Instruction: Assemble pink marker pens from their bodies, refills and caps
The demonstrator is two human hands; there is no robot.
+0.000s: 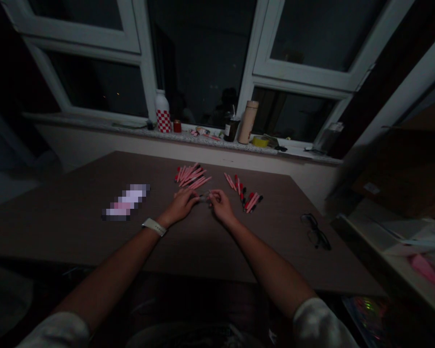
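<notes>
Both my hands meet at the middle of a brown table (76,193). My left hand (181,205), with a pale watch on the wrist, and my right hand (220,204) pinch the two ends of a small pale pen-like item (203,197). Just beyond them lies a tidy pile of pink pens (192,177). To the right of it a looser scatter of pink, red and black pens (244,193) is spread out. The room is dim, so fine detail of the held item is unclear.
Black glasses (315,232) lie at the table's right. A blurred flat object (126,202) lies at the left. On the windowsill stand a red-checked white bottle (162,112), a tan flask (248,122) and small clutter. A cluttered shelf (402,246) flanks the right.
</notes>
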